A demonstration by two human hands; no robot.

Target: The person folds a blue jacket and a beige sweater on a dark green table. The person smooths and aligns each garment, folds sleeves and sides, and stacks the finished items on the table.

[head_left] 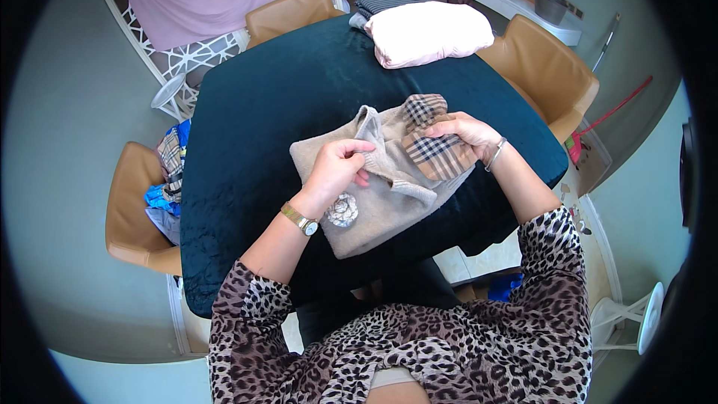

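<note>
A beige knit sweater (374, 224) lies folded on the dark green tablecloth (254, 105) in front of me. On its left part sits a white flower ornament (342, 211). Checked fabric (440, 158), tan with black and white lines, shows at the sweater's upper right. My right hand (467, 132) is closed on the top of this checked fabric, thumb on the upper side. My left hand (338, 167) rests at the sweater's ribbed edge (368, 131), thumb and fingers closed on the knit; the fingertips are partly hidden.
A folded pale pink bundle (426, 34) lies at the table's far edge beside dark striped folded cloth (389, 3). Tan chairs (542, 67) surround the table; the left chair (133, 213) holds piled clothes (170, 168). A white shelf (508, 0) bears small items at the back right.
</note>
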